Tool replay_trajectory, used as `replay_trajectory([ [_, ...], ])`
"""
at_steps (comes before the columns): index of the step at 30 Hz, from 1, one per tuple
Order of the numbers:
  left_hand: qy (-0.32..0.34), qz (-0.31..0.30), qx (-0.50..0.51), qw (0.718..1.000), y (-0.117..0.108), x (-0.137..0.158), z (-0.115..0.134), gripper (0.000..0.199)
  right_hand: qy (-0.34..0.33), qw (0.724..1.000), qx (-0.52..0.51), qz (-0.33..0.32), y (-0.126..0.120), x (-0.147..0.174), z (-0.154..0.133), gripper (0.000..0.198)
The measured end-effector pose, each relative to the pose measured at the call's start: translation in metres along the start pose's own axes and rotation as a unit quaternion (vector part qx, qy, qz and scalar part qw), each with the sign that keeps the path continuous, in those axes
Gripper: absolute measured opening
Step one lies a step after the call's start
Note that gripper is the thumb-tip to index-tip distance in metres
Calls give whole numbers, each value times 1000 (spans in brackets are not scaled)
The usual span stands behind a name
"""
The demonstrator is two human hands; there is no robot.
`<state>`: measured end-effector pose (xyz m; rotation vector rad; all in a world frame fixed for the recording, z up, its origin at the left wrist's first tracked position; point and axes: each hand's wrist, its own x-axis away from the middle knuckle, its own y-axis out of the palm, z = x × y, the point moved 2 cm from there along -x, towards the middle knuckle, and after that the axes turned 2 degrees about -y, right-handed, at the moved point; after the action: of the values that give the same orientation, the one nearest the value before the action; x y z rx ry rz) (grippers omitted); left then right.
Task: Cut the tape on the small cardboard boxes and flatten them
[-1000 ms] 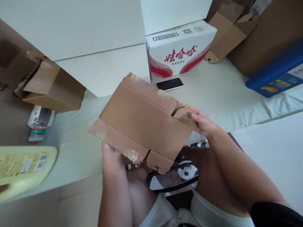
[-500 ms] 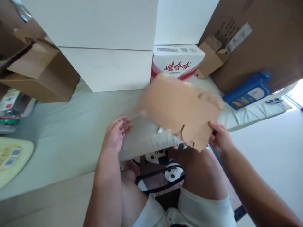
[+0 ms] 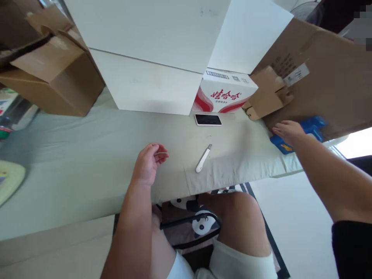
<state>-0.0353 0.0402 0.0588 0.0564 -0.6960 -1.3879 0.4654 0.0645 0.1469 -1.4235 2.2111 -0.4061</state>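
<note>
My left hand (image 3: 151, 162) hovers over the pale green cloth with its fingers loosely bent and apart, holding nothing that I can make out. My right hand (image 3: 289, 131) reaches out to the right, its fingers fairly straight. It overlaps the middle of a blue bottle (image 3: 280, 145) in view; whether it touches the bottle cannot be told. On the cloth between my hands lies a white utility knife (image 3: 203, 159), its blade end pointing away from me. Farther back, a phone (image 3: 208, 120) with a dark screen lies in front of the boxes.
Large white boxes (image 3: 145, 85) stand at the back, beside a red-and-white carton (image 3: 226, 91). An open brown box (image 3: 72, 77) is at the left. Small folded cardboard (image 3: 267, 93) leans against a large brown carton (image 3: 334, 77). A pale yellow container (image 3: 11, 178) lies at left.
The torn cardboard sheet has left my right hand and is no longer seen over the cloth. That hand has moved right to the blue bottle. The phone and utility knife are now uncovered.
</note>
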Motion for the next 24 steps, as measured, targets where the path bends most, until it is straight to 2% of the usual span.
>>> replay_trajectory([
  [2, 8, 10, 7, 1000, -5, 0, 2, 27, 34, 998, 39, -18, 46, -10, -2, 27],
  [4, 28, 25, 10, 999, -14, 0, 4, 29, 42, 995, 65, -63, 107, -11, -12, 17],
  [6, 45, 54, 6, 997, -24, 0, 8, 28, 12, 989, 74, -129, 179, -6, -36, 7],
  [9, 61, 110, 7, 992, -42, 0, 17, 23, -73, 967, 65, -234, 290, 13, -97, 14],
  [10, 66, 111, 17, 991, -47, 0, 21, 20, -114, 954, 63, -268, 325, 22, -124, 18],
  [12, 67, 115, 44, 990, -57, -1, 27, 16, -271, 894, 99, -341, 391, 42, -185, 28],
  [15, 93, 128, 71, 985, -70, -4, 36, 16, -400, 824, 147, -374, 472, 72, -272, 45],
  [17, 120, 134, 78, 981, -77, -5, 39, 17, -404, 810, 223, -362, 513, 86, -316, 62],
  [19, 124, 140, 79, 979, -82, -7, 41, 18, -383, 806, 278, -355, 543, 94, -344, 71],
  [21, 108, 152, 72, 980, -85, -8, 41, 16, -362, 804, 319, -348, 563, 95, -358, 70],
  [24, 95, 183, 58, 977, -90, -9, 39, 10, -331, 812, 356, -323, 573, 89, -354, 66],
])
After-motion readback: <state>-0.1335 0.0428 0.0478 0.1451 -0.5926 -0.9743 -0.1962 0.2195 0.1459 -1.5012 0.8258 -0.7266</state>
